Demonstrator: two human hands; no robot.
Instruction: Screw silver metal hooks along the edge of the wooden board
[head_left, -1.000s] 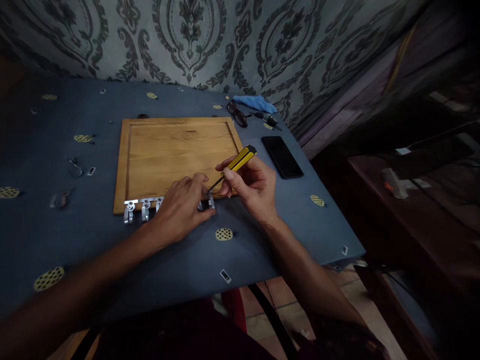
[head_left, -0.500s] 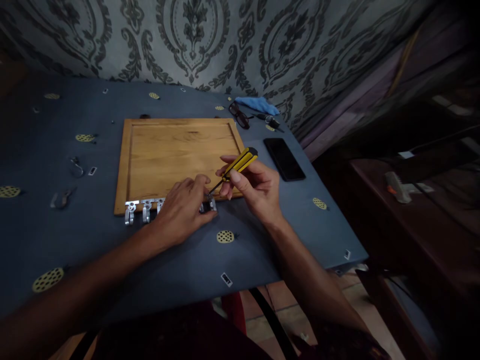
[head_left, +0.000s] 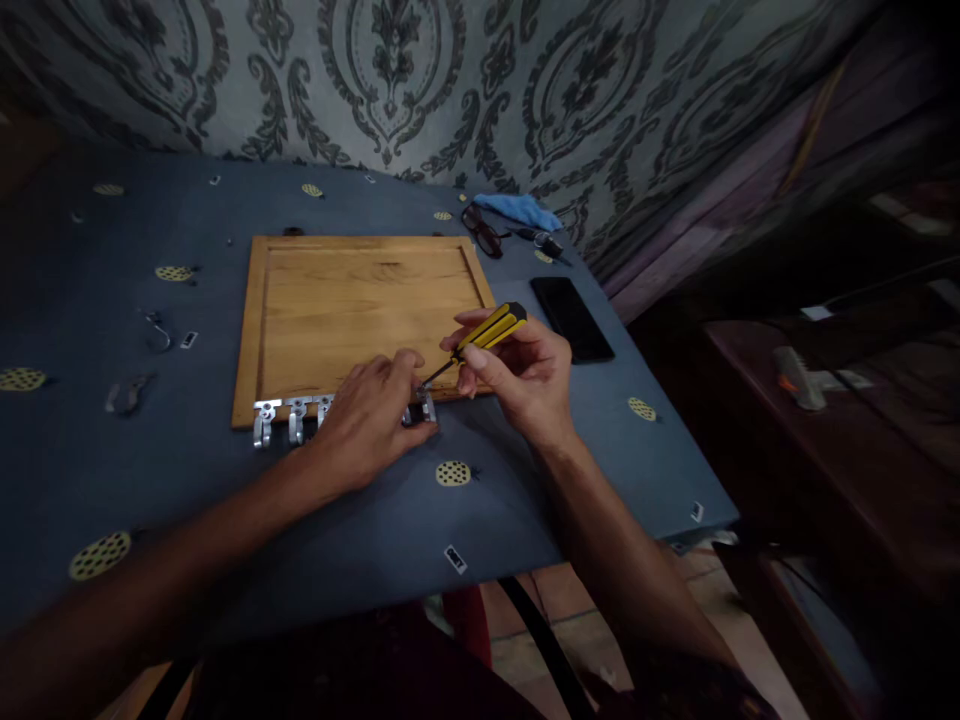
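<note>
Along the near edge of the wooden board (head_left: 367, 310) lies a metal hook rack (head_left: 298, 408), the left hand (head_left: 367, 420) laid over it — whether those fingers pinch it, I cannot tell. Near the board's near right corner, the right hand (head_left: 529, 375) holds a yellow-and-black screwdriver (head_left: 491, 333) between thumb and fingers — its shaft slants down to the rack's right end. Right of the board lies a phone (head_left: 571, 318), glasses (head_left: 484, 232) sit by its far right corner, and loose metal pieces (head_left: 131, 393) lie to its left.
</note>
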